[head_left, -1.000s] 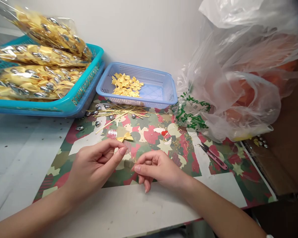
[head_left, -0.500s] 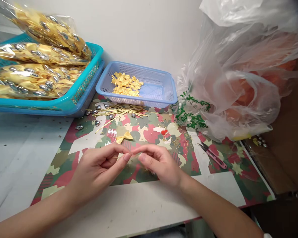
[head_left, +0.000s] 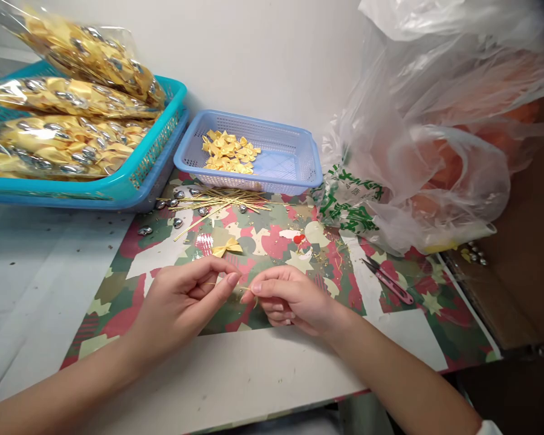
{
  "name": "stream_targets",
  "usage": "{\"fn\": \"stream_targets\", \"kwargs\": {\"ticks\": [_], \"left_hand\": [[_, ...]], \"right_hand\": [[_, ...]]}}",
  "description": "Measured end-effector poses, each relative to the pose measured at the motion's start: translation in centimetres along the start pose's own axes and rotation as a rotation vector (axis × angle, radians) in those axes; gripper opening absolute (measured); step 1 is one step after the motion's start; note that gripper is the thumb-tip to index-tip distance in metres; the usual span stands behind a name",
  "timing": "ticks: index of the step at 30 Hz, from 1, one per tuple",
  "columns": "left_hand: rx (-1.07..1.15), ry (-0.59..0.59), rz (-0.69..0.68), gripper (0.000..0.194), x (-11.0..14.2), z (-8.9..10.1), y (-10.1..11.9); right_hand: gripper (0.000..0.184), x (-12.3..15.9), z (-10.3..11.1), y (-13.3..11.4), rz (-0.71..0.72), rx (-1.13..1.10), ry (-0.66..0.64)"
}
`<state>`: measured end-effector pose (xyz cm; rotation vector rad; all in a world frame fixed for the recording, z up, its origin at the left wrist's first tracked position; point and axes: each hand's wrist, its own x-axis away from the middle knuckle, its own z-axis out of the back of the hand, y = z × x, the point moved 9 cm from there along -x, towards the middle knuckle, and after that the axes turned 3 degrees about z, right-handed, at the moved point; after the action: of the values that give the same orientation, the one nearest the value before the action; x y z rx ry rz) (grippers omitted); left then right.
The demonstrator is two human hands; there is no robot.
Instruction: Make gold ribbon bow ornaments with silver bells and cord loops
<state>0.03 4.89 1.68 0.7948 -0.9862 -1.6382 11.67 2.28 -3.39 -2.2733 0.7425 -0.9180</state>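
Note:
A thin gold cord spans the small gap between my two hands. My left hand is closed in a pinch on it, with thumb and forefinger pointing right. Opposite, my right hand pinches the cord between thumb and forefinger, its other fingers curled; a short loose end hangs below the fingertips. Just beyond my left fingers lies a yellow ribbon bow on the patterned sheet. Farther back is a bundle of gold cords, with several silver heart-shaped beads around it.
Yellow bows fill part of a blue basket at the back. On the left, a teal basket holds bulging clear bags. Pink-handled thread snips and a large plastic bag are to the right. A red piece lies mid-sheet.
My right hand has drawn slightly apart from my left and turned, its fingers now curled under. The cord shows more clearly between them. My left hand has barely moved.

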Motion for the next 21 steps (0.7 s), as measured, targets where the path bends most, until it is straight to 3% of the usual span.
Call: {"fn": "stream_targets", "kwargs": {"ticks": [21], "left_hand": [[-0.131,0.009,-0.01,0.023,-0.43,0.29,-0.66]], "right_hand": [[0.009,0.1,0.47,-0.08,-0.009,0.036,0.072]]}}
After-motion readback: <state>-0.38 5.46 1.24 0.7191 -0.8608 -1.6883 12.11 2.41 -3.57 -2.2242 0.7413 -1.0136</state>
